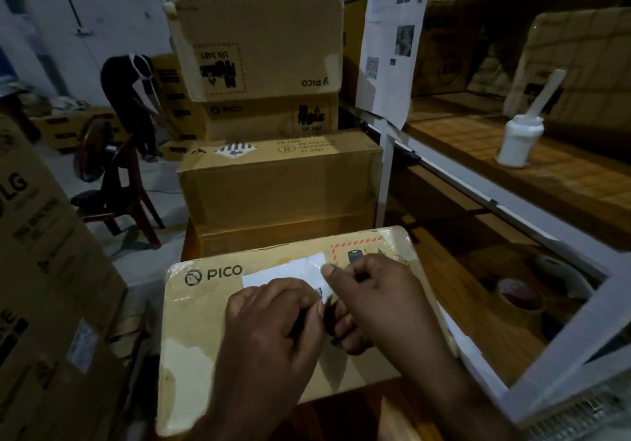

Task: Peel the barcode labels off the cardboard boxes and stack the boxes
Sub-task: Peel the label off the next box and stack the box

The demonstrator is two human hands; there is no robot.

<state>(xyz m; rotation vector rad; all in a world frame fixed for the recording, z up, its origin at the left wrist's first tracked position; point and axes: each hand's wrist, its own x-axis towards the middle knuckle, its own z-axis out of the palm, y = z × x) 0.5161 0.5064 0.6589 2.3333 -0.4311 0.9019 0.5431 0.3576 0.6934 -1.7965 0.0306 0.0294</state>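
Pinching the white barcode label (286,275) on a PICO box (191,331), both hands, left (273,331), right (372,300), UN 3481 boxes (259,51) behind

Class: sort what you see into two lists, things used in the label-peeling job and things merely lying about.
In use: PICO box, white barcode label, left hand, right hand, box stack.

Lying about: white bottle, tape roll, chair, LG carton.

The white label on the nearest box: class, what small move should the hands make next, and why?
Probably keep pulling the lifted corner back across the box. The white label lies mostly flat on the nearest box, with only its right end raised where the right hand and left hand meet. Whether either grip truly holds the edge cannot be told. Stacking seems premature.
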